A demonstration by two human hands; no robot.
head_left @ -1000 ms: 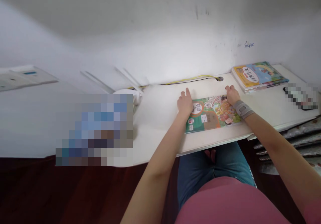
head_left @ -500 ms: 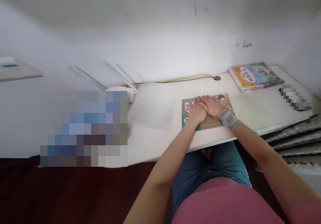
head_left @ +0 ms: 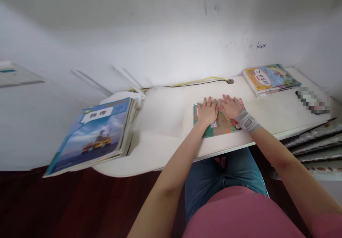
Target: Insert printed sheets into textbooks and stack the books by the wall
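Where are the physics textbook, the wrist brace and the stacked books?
Physics textbook [head_left: 97,142], head view, on the cover's oil platform photo.
Wrist brace [head_left: 247,122], head view, on its grey strap.
Stacked books [head_left: 269,77], head view, on the top cover.

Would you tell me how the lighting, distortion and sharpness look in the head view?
In the head view, glare washes out the white desk near its middle; wide-angle distortion bows the desk's front edge; the physics textbook at left looks slightly soft; the left hand and right hand look fairly sharp; a pixelated patch hides something at right.
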